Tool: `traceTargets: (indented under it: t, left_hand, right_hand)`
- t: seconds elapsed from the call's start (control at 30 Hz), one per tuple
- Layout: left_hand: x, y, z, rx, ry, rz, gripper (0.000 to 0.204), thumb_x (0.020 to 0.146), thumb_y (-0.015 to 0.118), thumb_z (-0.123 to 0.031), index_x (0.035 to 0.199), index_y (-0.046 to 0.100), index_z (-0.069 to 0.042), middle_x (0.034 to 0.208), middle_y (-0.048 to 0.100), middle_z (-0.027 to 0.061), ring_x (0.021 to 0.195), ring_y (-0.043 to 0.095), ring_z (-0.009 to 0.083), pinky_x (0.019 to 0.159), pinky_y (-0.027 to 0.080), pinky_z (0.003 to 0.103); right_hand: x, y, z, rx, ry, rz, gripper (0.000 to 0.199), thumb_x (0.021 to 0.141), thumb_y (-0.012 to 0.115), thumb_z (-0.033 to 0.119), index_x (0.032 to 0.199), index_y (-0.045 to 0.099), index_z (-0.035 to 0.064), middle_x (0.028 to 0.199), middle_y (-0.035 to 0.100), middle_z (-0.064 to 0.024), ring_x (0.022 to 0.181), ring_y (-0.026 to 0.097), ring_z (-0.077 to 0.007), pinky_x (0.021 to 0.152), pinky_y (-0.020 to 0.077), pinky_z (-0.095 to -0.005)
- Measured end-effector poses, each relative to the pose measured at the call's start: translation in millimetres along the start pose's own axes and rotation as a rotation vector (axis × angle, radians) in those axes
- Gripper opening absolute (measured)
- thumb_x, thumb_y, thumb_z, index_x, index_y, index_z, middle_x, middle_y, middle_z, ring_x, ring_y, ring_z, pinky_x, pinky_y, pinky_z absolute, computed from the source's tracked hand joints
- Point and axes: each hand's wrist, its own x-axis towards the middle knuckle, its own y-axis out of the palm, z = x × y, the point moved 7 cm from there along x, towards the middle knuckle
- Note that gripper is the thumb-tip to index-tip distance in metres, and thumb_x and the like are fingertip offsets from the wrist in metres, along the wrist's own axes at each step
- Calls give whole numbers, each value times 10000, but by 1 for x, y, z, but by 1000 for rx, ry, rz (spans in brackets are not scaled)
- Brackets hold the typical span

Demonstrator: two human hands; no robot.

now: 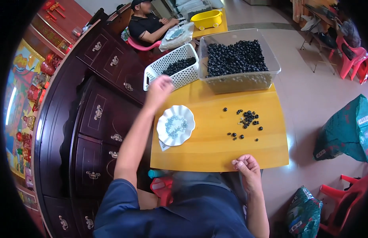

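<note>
My left hand (159,90) reaches over the near left end of a white perforated basket (151,70) that holds black parts (178,66). Its fingers are smeared by motion, so I cannot see whether anything is in them. By the table's front edge my right hand (248,166) is closed, thumb against the fingertips; anything pinched there is too small to name. Small black round parts (249,119), some ring-like, lie loose on the yellow wooden table (215,152). Left of them, a white scalloped plate (186,137) carries small pale blue-clear pieces (174,125).
A large clear bin (239,81) full of black parts stands at the table's back. Dark wooden drawers (98,107) line the left. Beyond sit another person (146,25) and a yellow tub (206,20). Green sacks (342,129) and a red chair (346,198) stand on the right.
</note>
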Motion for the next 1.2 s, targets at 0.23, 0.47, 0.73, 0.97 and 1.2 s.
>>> traceTargets:
  t: [0.23,0.47,0.73,0.97,1.2]
  left_hand:
    - [26,8,12,-17,67,-55,314,891,667,-24,1201,668,22,1025,736,77,861,671,99,796,546,251]
    - [-49,140,-38,54,173,295,227,860,727,-115,1075,733,-43,835,725,51,733,675,120,675,535,291]
    - [-53,194,-65,188,387,285,259,842,743,-209,1056,727,-65,820,694,124,750,676,311,700,533,429]
    - [-73,186,-82,228,472,305,128,861,709,-162,922,734,-52,855,691,125,777,679,324,694,534,426]
    - [-163,163,-163,-93,428,562,134,828,721,-124,946,723,-61,849,674,107,780,675,297,663,535,388]
  right_hand:
    - [4,-5,-3,7,-4,15,142,961,693,98,1069,620,43,986,722,-69,876,658,-113,851,527,-264]
    - [3,-9,-4,5,-11,-3,121,956,689,84,1043,614,50,977,720,-83,835,650,-135,814,534,-280]
    - [1,-8,-4,22,-14,-7,123,959,685,83,1055,616,48,974,720,-82,841,657,-132,822,541,-276]
    - [3,-8,-6,54,1,-4,117,975,665,88,1074,613,52,977,712,-79,845,649,-138,823,533,-276]
    - [4,-5,-3,69,-28,6,182,1024,611,177,1142,595,39,988,689,-66,894,621,-127,853,510,-279]
